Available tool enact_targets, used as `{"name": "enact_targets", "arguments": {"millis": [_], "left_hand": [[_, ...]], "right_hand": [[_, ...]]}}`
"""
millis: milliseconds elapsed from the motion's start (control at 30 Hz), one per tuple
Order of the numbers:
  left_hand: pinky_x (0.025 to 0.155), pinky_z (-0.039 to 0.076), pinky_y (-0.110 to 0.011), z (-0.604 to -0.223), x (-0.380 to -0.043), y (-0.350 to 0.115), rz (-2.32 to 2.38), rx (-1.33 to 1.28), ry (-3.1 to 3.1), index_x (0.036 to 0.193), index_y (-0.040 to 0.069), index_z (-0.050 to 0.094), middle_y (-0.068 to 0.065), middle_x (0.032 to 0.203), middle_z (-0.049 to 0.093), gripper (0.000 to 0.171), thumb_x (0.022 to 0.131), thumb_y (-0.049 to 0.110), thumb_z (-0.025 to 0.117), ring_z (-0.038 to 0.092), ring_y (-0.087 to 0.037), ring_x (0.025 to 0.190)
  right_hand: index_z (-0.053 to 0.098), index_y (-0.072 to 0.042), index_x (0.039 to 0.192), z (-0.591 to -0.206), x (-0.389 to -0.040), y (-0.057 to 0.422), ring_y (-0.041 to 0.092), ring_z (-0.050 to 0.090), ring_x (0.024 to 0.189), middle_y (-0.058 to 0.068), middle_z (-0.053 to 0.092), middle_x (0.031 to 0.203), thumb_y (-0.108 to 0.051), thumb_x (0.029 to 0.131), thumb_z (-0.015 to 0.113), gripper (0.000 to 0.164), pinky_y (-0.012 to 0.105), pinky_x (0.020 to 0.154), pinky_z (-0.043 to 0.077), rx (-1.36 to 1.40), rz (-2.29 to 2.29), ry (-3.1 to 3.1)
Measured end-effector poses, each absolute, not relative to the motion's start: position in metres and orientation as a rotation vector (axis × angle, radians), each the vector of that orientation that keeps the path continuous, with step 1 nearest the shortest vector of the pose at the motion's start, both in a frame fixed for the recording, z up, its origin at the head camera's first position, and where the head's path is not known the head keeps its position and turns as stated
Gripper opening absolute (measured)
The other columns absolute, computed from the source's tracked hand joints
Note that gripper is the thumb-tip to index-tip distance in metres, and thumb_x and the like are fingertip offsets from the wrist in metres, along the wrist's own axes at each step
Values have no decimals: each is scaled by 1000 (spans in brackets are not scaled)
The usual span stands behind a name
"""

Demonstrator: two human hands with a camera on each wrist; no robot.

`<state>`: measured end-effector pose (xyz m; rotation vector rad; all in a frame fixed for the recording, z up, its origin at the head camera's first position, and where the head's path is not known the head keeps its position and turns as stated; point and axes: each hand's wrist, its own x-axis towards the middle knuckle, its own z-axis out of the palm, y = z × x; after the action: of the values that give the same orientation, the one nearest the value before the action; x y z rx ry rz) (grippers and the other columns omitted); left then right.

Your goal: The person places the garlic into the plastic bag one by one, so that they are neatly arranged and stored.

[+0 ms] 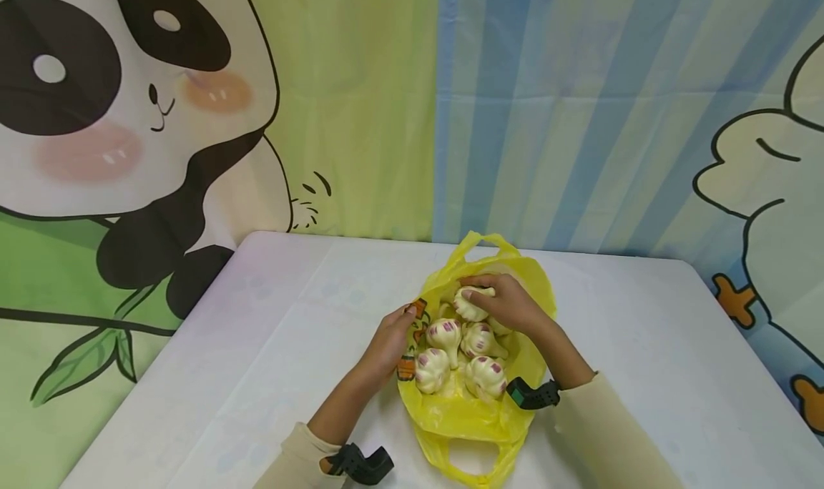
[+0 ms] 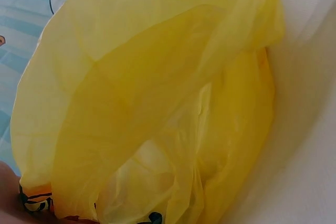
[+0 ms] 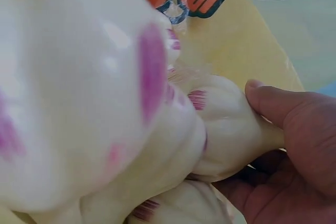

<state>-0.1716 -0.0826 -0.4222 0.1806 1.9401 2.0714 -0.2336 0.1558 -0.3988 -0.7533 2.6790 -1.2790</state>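
Note:
A yellow plastic bag (image 1: 466,425) lies with its mouth wide, its handles at the far and near ends. Inside it are several white garlic bulbs (image 1: 486,377) with purple streaks. My right hand (image 1: 511,304) reaches into the bag and grips a garlic bulb (image 1: 474,303) at the far end of the pile. In the right wrist view its thumb and fingers hold that garlic bulb (image 3: 228,127) near the stem; other bulbs fill the foreground. My left hand (image 1: 386,342) pinches the bag's left rim by the orange print. The left wrist view mostly shows the yellow bag (image 2: 147,77).
The bag rests on a white table (image 1: 290,374), right of its middle. Behind the table hangs a cloth backdrop (image 1: 360,103) with a cartoon panda. Black straps with camera mounts (image 1: 360,464) sit on both wrists.

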Motion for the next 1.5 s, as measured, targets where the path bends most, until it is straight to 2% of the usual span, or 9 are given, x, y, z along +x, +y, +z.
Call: {"name": "enact_targets", "arguments": {"millis": [200,700,767,933,1100,1233,1300,1433,1500], "left_hand": [[114,20,-48,-422,-172,-82,2060,189,1948,149,-2,33,-17,150,36,55,107,33,31,24,-33,142],[114,20,-50,-423,-170,-81,2043,217,1983,150,-3,31,-18,152,33,58,107,37,31,21,-35,143],[113,20,-50,-424,-169,-81,2036,222,1996,149,-3,32,-18,152,33,59,107,37,31,21,-35,143],[114,20,-48,-423,-168,-82,2040,200,1980,149,0,35,-15,151,36,54,107,34,31,23,-32,142],[115,15,-49,-423,-167,-82,2030,190,1991,150,-2,31,-17,154,30,55,107,32,31,17,-33,144],[115,12,-50,-422,-168,-82,2032,189,1986,150,-2,30,-18,155,27,55,108,32,32,14,-34,145],[115,13,-50,-423,-169,-82,2038,197,1979,150,-2,31,-17,155,28,54,108,32,32,15,-33,145],[114,16,-50,-422,-169,-82,2048,201,1968,149,-2,34,-17,152,34,54,108,33,31,20,-33,143],[114,17,-50,-423,-169,-82,2045,202,1970,149,-1,35,-17,151,36,54,107,34,32,21,-33,143]], "right_hand": [[66,-2,125,-406,-235,155,35,53,120,15,63,124,-26,99,61,36,53,95,45,-696,-1306,2730],[71,-8,119,-411,-233,146,35,55,115,11,65,120,-21,95,66,28,51,92,47,-718,-1138,2794],[71,-6,120,-412,-232,146,37,60,98,12,66,119,-21,95,66,29,50,86,49,-704,-1150,2783],[68,-3,123,-415,-232,145,31,62,82,14,66,120,-21,96,65,32,42,76,49,-682,-1153,2766],[68,-4,123,-415,-232,145,29,62,85,12,66,119,-20,95,66,33,40,75,49,-661,-1132,2761],[68,-6,123,-415,-232,145,29,61,107,9,67,118,-20,93,69,33,44,85,51,-653,-1074,2798],[69,-7,123,-415,-231,145,30,60,110,8,67,117,-20,92,70,33,46,89,50,-642,-1068,2810],[69,-6,122,-413,-231,147,30,61,108,9,67,116,-18,92,70,32,46,89,51,-678,-1073,2810],[69,-6,123,-411,-231,148,29,64,98,10,67,118,-18,94,67,31,44,82,52,-686,-1084,2800]]}}
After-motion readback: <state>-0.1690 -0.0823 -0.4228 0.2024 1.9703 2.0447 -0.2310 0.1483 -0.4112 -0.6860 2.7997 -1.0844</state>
